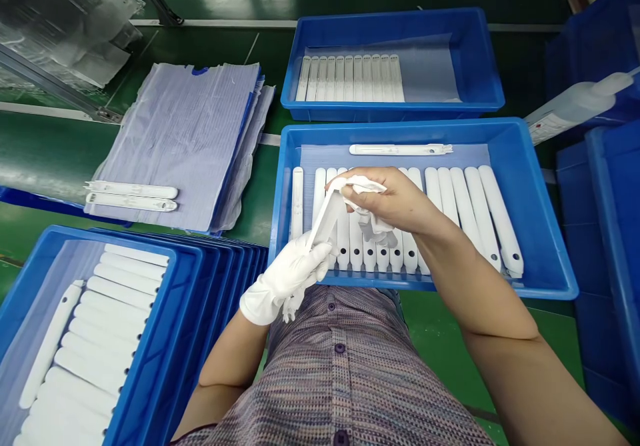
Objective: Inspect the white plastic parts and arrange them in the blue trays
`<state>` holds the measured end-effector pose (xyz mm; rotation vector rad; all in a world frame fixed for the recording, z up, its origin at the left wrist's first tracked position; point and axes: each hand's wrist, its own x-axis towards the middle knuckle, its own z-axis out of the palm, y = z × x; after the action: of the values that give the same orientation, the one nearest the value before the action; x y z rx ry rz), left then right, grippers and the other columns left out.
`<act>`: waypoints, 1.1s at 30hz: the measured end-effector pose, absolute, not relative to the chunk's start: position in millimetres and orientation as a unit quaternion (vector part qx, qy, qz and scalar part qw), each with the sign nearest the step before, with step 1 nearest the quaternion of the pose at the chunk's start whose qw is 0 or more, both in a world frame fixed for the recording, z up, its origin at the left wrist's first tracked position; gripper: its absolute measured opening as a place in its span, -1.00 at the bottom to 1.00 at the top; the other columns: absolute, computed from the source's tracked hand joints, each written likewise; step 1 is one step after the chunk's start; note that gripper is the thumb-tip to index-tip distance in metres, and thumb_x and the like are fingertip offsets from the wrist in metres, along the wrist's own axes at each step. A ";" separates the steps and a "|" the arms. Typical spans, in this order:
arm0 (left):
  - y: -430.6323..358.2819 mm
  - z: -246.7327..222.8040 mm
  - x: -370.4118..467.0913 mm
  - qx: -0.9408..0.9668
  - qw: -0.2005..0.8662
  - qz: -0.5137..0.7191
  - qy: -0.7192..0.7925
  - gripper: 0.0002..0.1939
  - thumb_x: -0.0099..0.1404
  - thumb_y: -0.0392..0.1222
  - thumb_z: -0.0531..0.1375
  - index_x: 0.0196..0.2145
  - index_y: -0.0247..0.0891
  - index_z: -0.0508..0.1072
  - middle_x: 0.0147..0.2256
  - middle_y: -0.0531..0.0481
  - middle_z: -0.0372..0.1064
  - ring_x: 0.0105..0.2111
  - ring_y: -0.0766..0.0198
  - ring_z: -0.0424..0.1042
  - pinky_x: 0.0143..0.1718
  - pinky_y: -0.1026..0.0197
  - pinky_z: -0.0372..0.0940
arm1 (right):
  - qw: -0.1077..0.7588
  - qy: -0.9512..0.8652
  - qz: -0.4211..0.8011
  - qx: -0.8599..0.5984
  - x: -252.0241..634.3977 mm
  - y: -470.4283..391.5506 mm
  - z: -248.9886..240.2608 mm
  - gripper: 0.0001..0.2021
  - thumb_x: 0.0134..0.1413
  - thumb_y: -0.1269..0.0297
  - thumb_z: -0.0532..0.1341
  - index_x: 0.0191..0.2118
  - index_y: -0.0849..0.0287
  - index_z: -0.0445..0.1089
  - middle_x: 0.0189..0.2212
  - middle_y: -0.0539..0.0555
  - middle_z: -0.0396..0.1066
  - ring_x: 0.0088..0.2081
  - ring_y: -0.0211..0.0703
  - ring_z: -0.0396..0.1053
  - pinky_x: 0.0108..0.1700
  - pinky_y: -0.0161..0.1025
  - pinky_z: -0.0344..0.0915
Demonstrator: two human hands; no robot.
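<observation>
My left hand (295,269), in a white glove, is closed around the lower end of a long white plastic part (325,219). At the part's upper end, my bare right hand (387,199) pinches a crumpled white cloth (367,186) against it. Both hands are above the near blue tray (545,246), where several like white parts (493,216) lie side by side on a sheet. One more white part (400,149) lies crosswise along that tray's far side. My hands and the cloth hide some of the parts in the middle.
Behind stands another blue tray (475,59) with a row of white parts. On the left, two white parts (133,196) lie on stacked sheets (185,119), above a filled tray (170,259) on a tray stack. A plastic bottle (575,106) leans at right, beside blue bins (615,193).
</observation>
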<state>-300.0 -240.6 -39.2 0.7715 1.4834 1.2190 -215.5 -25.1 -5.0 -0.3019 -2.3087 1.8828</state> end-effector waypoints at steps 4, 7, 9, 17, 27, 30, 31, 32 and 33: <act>-242.4 -42.0 -303.4 0.294 0.547 0.526 0.581 -0.58 0.47 0.15 0.13 -0.38 -0.25 0.36 -0.64 0.13 0.18 -0.61 0.39 0.13 -0.51 0.28 0.09 | 0.071 -0.763 0.635 -0.098 -216.3 -25.8 -6.2 -0.72 0.21 0.19 0.25 -0.09 0.26 0.56 -0.41 0.04 0.48 -0.44 -0.26 0.33 -0.42 -0.34 0.23; -247.7 -47.8 -306.4 0.262 0.624 0.536 0.505 -0.57 0.45 0.18 0.17 -0.24 -0.30 0.44 -0.70 0.18 0.11 -0.71 0.43 0.00 -0.64 0.32 -0.02 | 0.063 -0.735 0.671 -0.067 -217.8 -23.0 -8.9 -0.80 0.10 0.35 0.24 -0.19 0.22 0.59 -0.32 0.07 0.54 -0.31 -0.20 0.44 -0.28 -0.30 0.33; -251.0 -50.6 -307.3 0.244 0.662 0.543 0.456 -0.56 0.45 0.18 0.17 -0.20 -0.33 0.47 -0.71 0.20 0.08 -0.74 0.46 -0.04 -0.68 0.35 -0.04 | 0.057 -0.713 0.697 -0.054 -219.2 -21.4 -11.0 -0.84 0.08 0.37 0.25 -0.26 0.21 0.59 -0.33 0.06 0.53 -0.29 -0.20 0.44 -0.23 -0.28 0.34; -251.0 -48.0 -305.4 0.218 0.657 0.564 0.451 -0.58 0.47 0.16 0.17 -0.20 -0.31 0.46 -0.73 0.22 0.07 -0.75 0.47 -0.08 -0.69 0.37 -0.05 | 0.064 -0.670 0.734 -0.089 -216.3 -21.9 -10.3 -0.63 0.22 0.04 0.33 -0.04 0.24 0.59 -0.48 0.00 0.39 -0.44 -0.25 0.29 -0.32 -0.26 0.29; -244.5 -43.9 -301.3 0.288 0.542 0.521 0.593 -0.55 0.48 0.17 0.12 -0.31 -0.29 0.44 -0.66 0.14 0.17 -0.62 0.39 0.12 -0.49 0.28 0.10 | 0.037 -0.781 0.619 -0.075 -214.4 -22.7 -3.4 -0.69 0.21 0.17 0.28 -0.03 0.24 0.56 -0.31 0.08 0.49 -0.39 -0.23 0.34 -0.37 -0.31 0.25; -243.7 -41.8 -301.2 0.291 0.544 0.520 0.591 -0.56 0.48 0.16 0.13 -0.36 -0.27 0.42 -0.66 0.13 0.17 -0.62 0.39 0.12 -0.51 0.28 0.09 | 0.051 -0.768 0.634 -0.076 -214.7 -21.6 -6.2 -0.66 0.25 0.02 0.28 -0.12 0.22 0.57 -0.22 0.13 0.52 -0.27 -0.15 0.41 -0.28 -0.28 0.31; -243.4 -41.2 -301.3 0.296 0.541 0.517 0.594 -0.54 0.48 0.16 0.12 -0.41 -0.27 0.39 -0.65 0.12 0.17 -0.61 0.39 0.12 -0.51 0.27 0.09 | 0.056 -0.767 0.634 -0.084 -214.8 -21.8 -6.6 -0.62 0.26 -0.04 0.28 -0.15 0.22 0.57 -0.25 0.12 0.52 -0.30 -0.16 0.39 -0.30 -0.28 0.29; -243.3 -40.8 -301.4 0.299 0.537 0.514 0.598 -0.52 0.48 0.17 0.12 -0.45 -0.26 0.36 -0.65 0.11 0.17 -0.61 0.39 0.12 -0.51 0.27 0.09 | 0.059 -0.769 0.629 -0.093 -214.9 -22.1 -6.6 -0.59 0.27 -0.09 0.27 -0.18 0.23 0.57 -0.29 0.11 0.51 -0.34 -0.19 0.36 -0.33 -0.28 0.26; -243.3 -40.7 -301.4 0.300 0.534 0.513 0.601 -0.51 0.47 0.18 0.12 -0.47 -0.25 0.35 -0.64 0.10 0.17 -0.61 0.39 0.13 -0.51 0.27 0.09 | 0.059 -0.773 0.624 -0.098 -215.0 -22.4 -6.4 -0.57 0.26 -0.11 0.27 -0.19 0.23 0.57 -0.31 0.10 0.50 -0.38 -0.21 0.33 -0.36 -0.29 0.23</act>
<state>-301.4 -243.3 -40.7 0.7157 1.4320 1.2217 -215.0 -22.4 -6.4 -0.2969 -2.3398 1.8902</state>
